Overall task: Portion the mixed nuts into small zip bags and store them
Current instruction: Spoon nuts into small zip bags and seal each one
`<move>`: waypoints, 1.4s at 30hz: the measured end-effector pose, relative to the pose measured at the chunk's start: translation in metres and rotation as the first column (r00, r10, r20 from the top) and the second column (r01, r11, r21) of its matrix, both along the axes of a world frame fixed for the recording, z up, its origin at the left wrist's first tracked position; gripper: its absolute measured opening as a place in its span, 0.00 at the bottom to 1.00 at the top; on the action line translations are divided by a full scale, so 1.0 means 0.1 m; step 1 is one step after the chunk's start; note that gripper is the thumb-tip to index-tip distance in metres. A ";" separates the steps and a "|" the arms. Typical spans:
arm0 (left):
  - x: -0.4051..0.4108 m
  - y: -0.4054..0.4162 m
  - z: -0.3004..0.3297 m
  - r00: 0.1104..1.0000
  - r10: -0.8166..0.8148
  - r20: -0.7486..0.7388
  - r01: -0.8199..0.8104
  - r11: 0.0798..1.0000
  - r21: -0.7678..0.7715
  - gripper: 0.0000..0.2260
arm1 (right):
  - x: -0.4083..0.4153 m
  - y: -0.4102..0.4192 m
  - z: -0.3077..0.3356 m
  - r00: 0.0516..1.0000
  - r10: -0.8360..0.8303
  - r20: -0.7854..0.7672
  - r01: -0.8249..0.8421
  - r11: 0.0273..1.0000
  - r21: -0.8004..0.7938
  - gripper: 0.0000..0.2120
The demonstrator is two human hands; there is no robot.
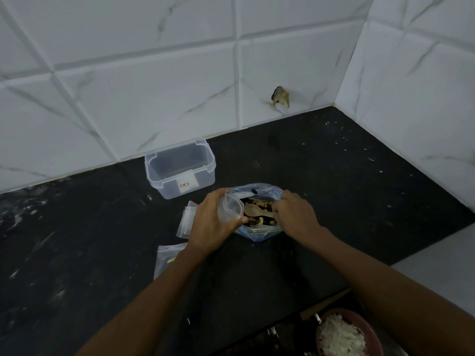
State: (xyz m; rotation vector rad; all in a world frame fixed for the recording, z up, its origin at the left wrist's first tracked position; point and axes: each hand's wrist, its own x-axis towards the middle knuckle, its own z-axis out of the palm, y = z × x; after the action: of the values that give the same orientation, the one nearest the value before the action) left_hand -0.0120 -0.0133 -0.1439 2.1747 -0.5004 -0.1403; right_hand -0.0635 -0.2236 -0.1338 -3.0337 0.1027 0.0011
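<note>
A large clear bag of mixed nuts (259, 231) lies open on the black counter, nuts (259, 202) showing in its mouth. My left hand (213, 222) holds a small empty zip bag (230, 208) open at the big bag's left edge. My right hand (295, 214) grips the handle of a pale wooden spoon (253, 210) whose bowl lies over the nuts. A few flat empty zip bags (187, 219) lie just left of my left hand. Another small bag (167, 260) with some nuts inside lies nearer me, partly hidden by my left forearm.
An empty clear plastic container (180, 170) with no lid stands behind the bags near the tiled wall. A reddish bowl of white shredded food (344, 335) sits at the bottom right, below the counter edge. The black counter (334, 188) meets tiled walls at the back and right.
</note>
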 end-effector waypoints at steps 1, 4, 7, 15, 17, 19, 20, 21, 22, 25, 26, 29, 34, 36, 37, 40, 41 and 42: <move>-0.01 0.00 -0.01 1.000 -0.006 0.000 0.006 1.000 0.004 0.36 | 0.00 0.00 0.04 1.000 -0.001 0.009 0.001 1.000 -0.009 0.09; -0.04 0.02 -0.02 1.000 -0.023 -0.005 0.023 1.000 0.019 0.36 | -0.02 -0.05 0.18 1.000 0.025 -0.002 -0.025 0.994 -0.107 0.05; -0.03 0.04 -0.04 0.999 -0.040 -0.033 0.041 0.999 0.031 0.36 | -0.05 -0.11 0.27 0.996 0.082 -0.027 -0.086 0.975 -0.205 0.04; -0.06 -0.04 0.03 0.989 -0.114 -0.092 0.111 0.993 -0.044 0.29 | -0.19 -0.02 0.15 0.985 0.166 -0.046 -0.170 0.978 -0.120 0.09; -0.07 -0.05 0.02 0.989 -0.105 -0.108 0.099 0.993 -0.067 0.28 | -0.18 0.01 0.11 0.986 0.164 -0.029 -0.166 0.984 -0.069 0.10; -0.08 -0.06 0.01 0.987 -0.096 -0.126 0.086 0.993 -0.085 0.28 | -0.16 0.01 0.11 0.990 0.140 -0.010 -0.141 0.990 -0.029 0.08; -0.08 -0.06 0.00 0.987 -0.094 -0.132 0.082 0.992 -0.093 0.29 | -0.15 0.01 0.10 0.991 0.134 -0.004 -0.134 0.990 -0.042 0.08; -0.08 -0.07 -0.01 0.986 -0.093 -0.137 0.080 0.992 -0.097 0.29 | -0.15 0.03 0.09 0.991 0.131 -0.004 -0.131 0.990 -0.048 0.08; -0.08 -0.07 -0.02 0.987 -0.090 -0.136 0.077 0.992 -0.096 0.30 | -0.16 0.05 0.07 0.991 0.130 -0.008 -0.130 0.991 -0.039 0.09; -0.09 -0.07 -0.03 0.990 -0.075 -0.119 0.063 0.993 -0.103 0.29 | -0.19 0.10 -0.03 0.989 0.147 -0.032 -0.145 0.989 0.041 0.09; -0.10 -0.07 -0.03 0.990 -0.074 -0.118 0.062 0.992 -0.106 0.28 | -0.17 0.11 -0.06 0.990 0.137 -0.038 -0.134 0.988 0.075 0.09; -0.12 -0.07 -0.07 0.989 -0.071 -0.128 0.059 0.994 -0.096 0.27 | -0.06 0.09 -0.08 0.994 0.085 -0.063 -0.073 0.984 0.163 0.09; -0.13 -0.06 -0.09 0.988 -0.052 -0.142 0.036 0.993 -0.113 0.27 | -0.01 0.01 0.03 0.999 0.037 0.010 -0.038 0.987 0.157 0.08; -0.12 -0.05 -0.08 0.989 -0.037 -0.143 0.019 0.992 -0.128 0.26 | -0.08 -0.05 0.17 0.994 0.101 0.036 -0.104 0.991 0.085 0.05; -0.12 -0.05 -0.08 0.989 -0.032 -0.147 0.012 0.991 -0.136 0.26 | -0.12 -0.06 0.23 0.986 0.161 0.049 -0.164 0.985 0.057 0.05; -0.13 -0.04 -0.09 0.989 -0.024 -0.147 0.002 0.989 -0.150 0.25 | -0.27 0.02 0.27 0.933 0.357 0.050 -0.358 0.934 0.005 0.06; -0.13 -0.04 -0.08 0.989 -0.026 -0.142 0.004 0.989 -0.150 0.25 | -0.29 0.06 0.24 0.921 0.388 0.024 -0.388 0.922 -0.002 0.08; -0.14 -0.06 -0.08 0.990 -0.033 -0.138 0.012 0.989 -0.148 0.24 | -0.30 0.08 0.20 0.920 0.392 0.005 -0.392 0.920 -0.014 0.09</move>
State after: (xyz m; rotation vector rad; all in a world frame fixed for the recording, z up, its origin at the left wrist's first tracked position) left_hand -0.0258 -0.0192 -0.1519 1.9999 -0.4413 -0.2584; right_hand -0.0934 -0.2153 -0.1140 -3.0070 -0.5097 0.0207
